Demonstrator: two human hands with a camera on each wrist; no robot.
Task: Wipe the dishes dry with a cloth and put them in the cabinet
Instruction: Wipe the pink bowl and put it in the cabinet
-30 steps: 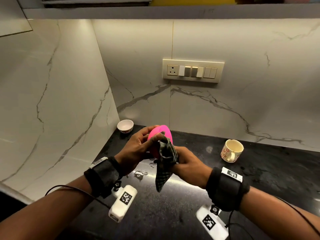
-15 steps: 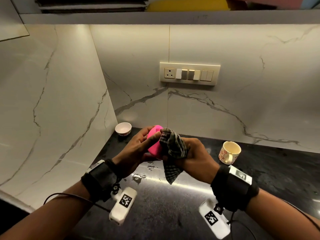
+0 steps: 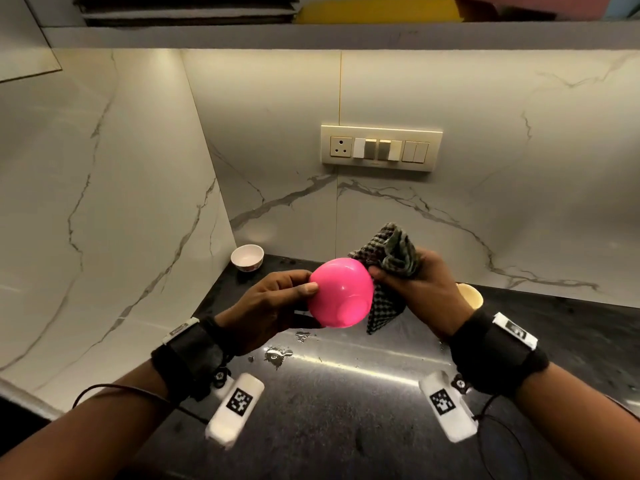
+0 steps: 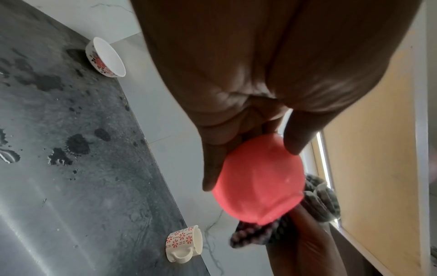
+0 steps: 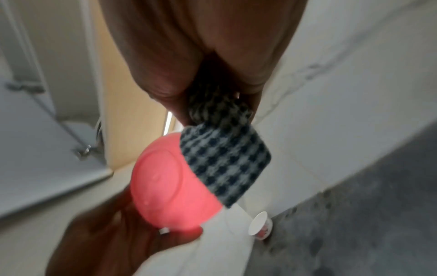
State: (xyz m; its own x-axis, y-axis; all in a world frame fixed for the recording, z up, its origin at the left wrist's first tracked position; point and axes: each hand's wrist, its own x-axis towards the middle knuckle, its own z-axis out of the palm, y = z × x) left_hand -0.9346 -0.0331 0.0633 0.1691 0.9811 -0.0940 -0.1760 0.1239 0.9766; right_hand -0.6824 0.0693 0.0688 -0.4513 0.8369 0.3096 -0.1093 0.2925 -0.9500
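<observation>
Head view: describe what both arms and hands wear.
Left hand and right hand are bare; no sleeves. Each wrist wears a black strap with a white tag, plus a white rounded pod bearing a black-and-white square marker. Thin black cables trail from both.

The head view looks forward and down from above both forearms, taking in the dark desk (image 3: 346, 427) and the marble wall (image 3: 485, 220) behind. The left wrist view sits close under the left hand (image 4: 260, 65), facing along its fingers. The right wrist view (somewhat blurred) does likewise under the right hand (image 5: 201, 46). All three share the pink bowl (image 3: 341, 292) and checked cloth (image 3: 391, 251).
</observation>
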